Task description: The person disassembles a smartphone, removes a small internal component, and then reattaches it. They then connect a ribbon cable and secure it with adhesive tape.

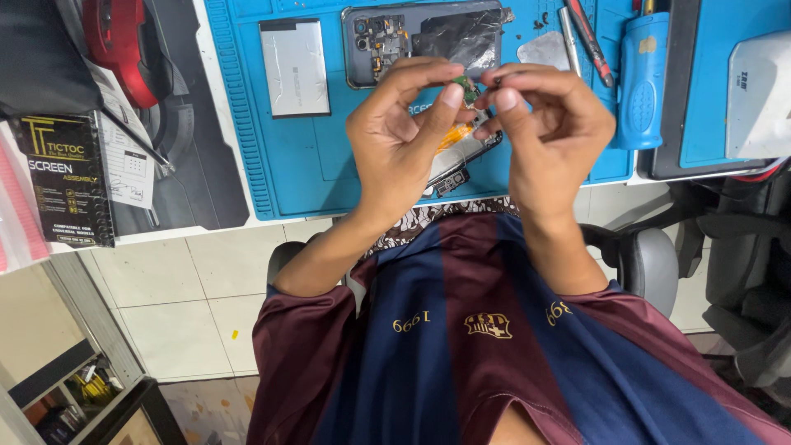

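Left hand: we are seeing the left hand raised over the worktop, thumb and forefinger pinching one end of a tiny green circuit part.
Right hand: the right hand is meeting it from the other side, its fingers curled in and nipping the same part, so both hands are gripping it between them.
Small part: we are making out a short, flat, green sliver with a darker end, held in the air just above the mat; it is too small for finer detail.
Under the hands: a strip of orange flex ribbon and a dark, slim phone frame are peeking out between the wrists, lying on the mat.
Mat: a blue rubbery repair mat, ribbed along its left edge, is covering the white worktop.
Opened phone: a grey phone body is lying back-off, showing boards and a crinkled black film.
Battery: a flat, silvery rectangular battery cell is sitting just beside the phone, on its left.
Tools: a blue, grippy screwdriver handle and a red-handled tool are resting at the mat's right edge.
Far left: a glossy black retail box is lying well apart from the hands.
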